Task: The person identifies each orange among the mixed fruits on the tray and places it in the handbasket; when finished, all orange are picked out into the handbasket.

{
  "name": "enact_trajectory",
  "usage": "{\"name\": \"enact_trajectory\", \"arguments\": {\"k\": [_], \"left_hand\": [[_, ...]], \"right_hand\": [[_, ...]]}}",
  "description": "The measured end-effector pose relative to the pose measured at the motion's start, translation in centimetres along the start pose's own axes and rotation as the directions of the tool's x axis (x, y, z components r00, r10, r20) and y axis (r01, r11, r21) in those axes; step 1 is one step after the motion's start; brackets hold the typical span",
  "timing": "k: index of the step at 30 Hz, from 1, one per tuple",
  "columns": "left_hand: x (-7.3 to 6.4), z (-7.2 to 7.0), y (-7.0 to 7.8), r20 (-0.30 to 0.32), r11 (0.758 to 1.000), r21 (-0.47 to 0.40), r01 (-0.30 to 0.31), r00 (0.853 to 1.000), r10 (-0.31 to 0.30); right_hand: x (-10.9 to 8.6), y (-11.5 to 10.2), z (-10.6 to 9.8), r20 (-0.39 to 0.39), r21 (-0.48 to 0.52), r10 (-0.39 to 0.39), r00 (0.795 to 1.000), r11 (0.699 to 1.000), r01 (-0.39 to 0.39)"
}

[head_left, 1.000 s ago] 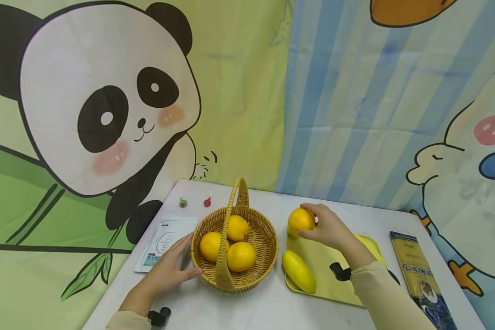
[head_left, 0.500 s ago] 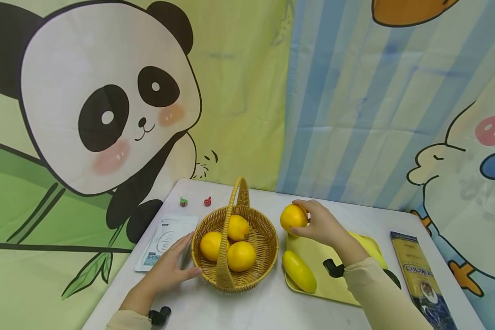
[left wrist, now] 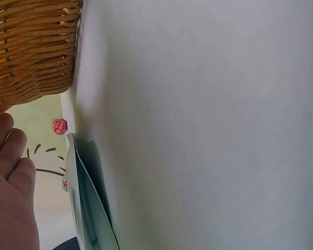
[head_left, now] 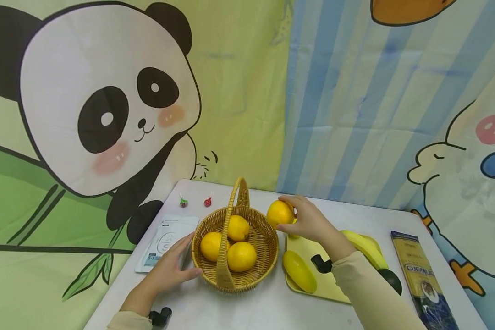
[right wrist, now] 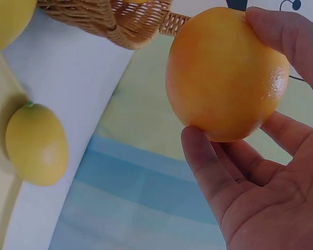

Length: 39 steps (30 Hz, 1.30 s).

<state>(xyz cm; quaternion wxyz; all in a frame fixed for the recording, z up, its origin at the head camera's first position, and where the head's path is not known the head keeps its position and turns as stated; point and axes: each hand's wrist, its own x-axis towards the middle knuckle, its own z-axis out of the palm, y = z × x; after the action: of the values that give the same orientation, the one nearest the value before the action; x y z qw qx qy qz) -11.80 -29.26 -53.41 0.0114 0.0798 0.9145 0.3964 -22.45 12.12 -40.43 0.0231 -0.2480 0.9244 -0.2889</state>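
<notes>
My right hand point(head_left: 311, 221) holds an orange point(right wrist: 227, 73) between thumb and fingers, just off the right rim of the wicker basket point(head_left: 267, 250). Inside that basket lie three more oranges point(head_left: 241, 256), under its arched handle. My left hand point(head_left: 168, 269) touches the basket's left side with fingers and thumb spread. Below and right of the held orange is a yellow tray point(head_left: 327, 286). A long yellow fruit point(head_left: 299, 271) lies on its left part, and a lemon point(right wrist: 37, 144) at its far edge is mostly hidden by my right hand in the head view.
A banana point(head_left: 365, 249) and a dark green fruit point(head_left: 391, 280) lie at the tray's right side. Further right is a gold and blue pasta packet point(head_left: 425, 279). A white pouch point(head_left: 165, 240) lies left of the basket, with green point(head_left: 183, 202) and red point(head_left: 207, 201) lollipops behind.
My right hand has carried the orange leftward from over the tray to near the basket's rim. The lemon, banana and dark green fruit show more now. My left hand stays at the basket.
</notes>
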Motion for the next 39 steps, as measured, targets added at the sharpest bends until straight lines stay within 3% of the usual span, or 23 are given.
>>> {"name": "enact_trajectory", "arguments": {"k": [39], "left_hand": [[0.0,0.1,-0.3,-0.007,1.0,-0.004,-0.017,1.0,0.017]], "right_hand": [[3.1,-5.0,4.8,0.033,0.031,-0.108,0.994,0.994,0.107]]}}
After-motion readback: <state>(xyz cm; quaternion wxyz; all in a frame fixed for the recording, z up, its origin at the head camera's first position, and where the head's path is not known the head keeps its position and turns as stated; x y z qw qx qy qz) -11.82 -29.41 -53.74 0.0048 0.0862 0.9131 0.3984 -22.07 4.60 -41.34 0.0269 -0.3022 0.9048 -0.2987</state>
